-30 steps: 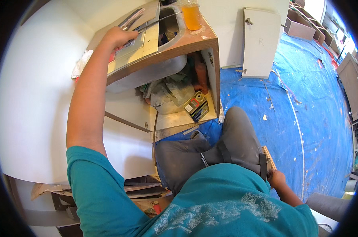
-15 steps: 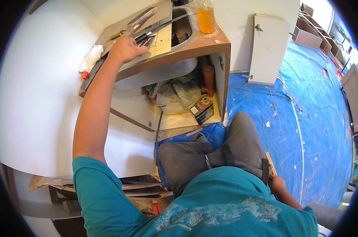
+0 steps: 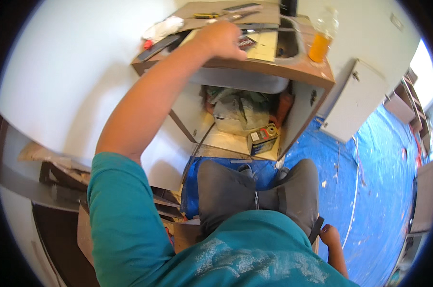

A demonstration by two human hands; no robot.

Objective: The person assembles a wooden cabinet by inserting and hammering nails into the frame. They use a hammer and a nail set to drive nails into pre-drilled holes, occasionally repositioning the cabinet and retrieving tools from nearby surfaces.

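My left hand (image 3: 220, 38) reaches up onto a brown countertop (image 3: 278, 71), its fingers curled over a small dark item with a red label (image 3: 245, 43); whether it grips the item is unclear. Beside the hand lie a pale flat board (image 3: 264, 45) and a steel sink basin (image 3: 290, 43). My right hand (image 3: 329, 236) hangs low by my hip, behind my grey-trousered knees (image 3: 254, 191), and its fingers are partly hidden.
On the counter are a bottle of orange liquid (image 3: 321, 40), a white rag (image 3: 163, 28), a yellow-handled screwdriver (image 3: 207, 16) and a long dark tool (image 3: 158, 46). The open cabinet below holds bags and a small tin (image 3: 263, 138). A loose white door (image 3: 354, 101) leans nearby; blue tarp (image 3: 374, 191) covers the floor.
My head has moved closer to the counter and turned. My left hand has moved right along the countertop onto the small dark item. The right hand stays by my hip.
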